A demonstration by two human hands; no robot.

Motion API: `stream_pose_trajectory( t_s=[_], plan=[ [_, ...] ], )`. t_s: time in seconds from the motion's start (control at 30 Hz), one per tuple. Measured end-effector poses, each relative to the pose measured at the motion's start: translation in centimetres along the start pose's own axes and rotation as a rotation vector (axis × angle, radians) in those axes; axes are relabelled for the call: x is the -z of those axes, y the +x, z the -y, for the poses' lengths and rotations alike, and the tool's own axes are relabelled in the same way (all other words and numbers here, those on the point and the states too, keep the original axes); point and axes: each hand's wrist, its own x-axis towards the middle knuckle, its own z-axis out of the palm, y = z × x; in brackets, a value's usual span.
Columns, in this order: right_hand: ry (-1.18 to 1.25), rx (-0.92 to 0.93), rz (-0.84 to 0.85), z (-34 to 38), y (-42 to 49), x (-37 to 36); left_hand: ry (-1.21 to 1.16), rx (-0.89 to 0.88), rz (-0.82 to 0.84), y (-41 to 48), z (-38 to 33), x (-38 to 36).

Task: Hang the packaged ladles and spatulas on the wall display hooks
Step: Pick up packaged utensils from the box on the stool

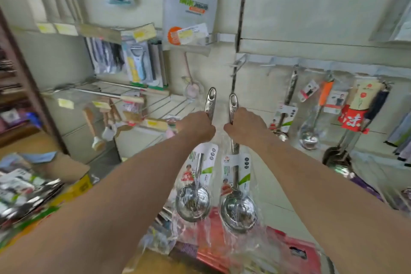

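Observation:
My left hand [196, 125] grips the handle of a packaged steel ladle [193, 203] that hangs bowl-down in a clear bag. My right hand [244, 124] grips the handle of a second packaged ladle [239, 212] beside it. Both handle tips with their hanging holes stick up above my fists. An empty wall hook [239, 62] juts out just above and ahead of the right ladle's tip. Further right on the same rail [315, 66] hang other packaged ladles [287, 107] and a large ladle [340, 158].
A wire shelf [133, 95] with wooden-handled tools and peelers [138, 66] stands to the left. A box of packaged utensils [26, 189] sits at lower left. Red packages [289, 249] lie below the ladles. A big white bag [189, 4] hangs above.

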Motion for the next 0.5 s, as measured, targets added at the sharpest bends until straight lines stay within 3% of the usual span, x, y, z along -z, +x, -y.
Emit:
stream_pose_trajectory(
  t_s=[0.5],
  plan=[
    [0.085, 0.330, 0.170, 22.2, 5.4, -10.3, 0.079, 0.400, 0.020, 1.6, 24.4, 5.4]
  ],
)
